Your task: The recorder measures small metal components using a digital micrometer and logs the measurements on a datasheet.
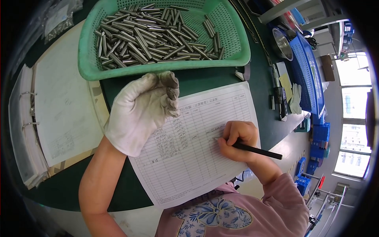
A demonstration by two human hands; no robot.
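Note:
My right hand (241,140) is bare and closed round a black pen (260,151). The pen's writing end is at a printed form (189,166), a white sheet with ruled rows and handwriting in some of them. My left hand (138,110) wears a white glove with dark, soiled fingertips. It lies over the form's upper left part, its fingers loosely bent and apart, with nothing visible in them. Just beyond the left hand stands a green plastic basket (166,68), which holds many short metal pins (146,37).
An open ring binder (63,102) with paper lies at the left. On the green table (260,91) to the right are a caliper-like tool (281,98), a white glove (295,98), a metal bowl (282,44) and a blue basket (308,71). A plastic bag (59,19) is at the far left.

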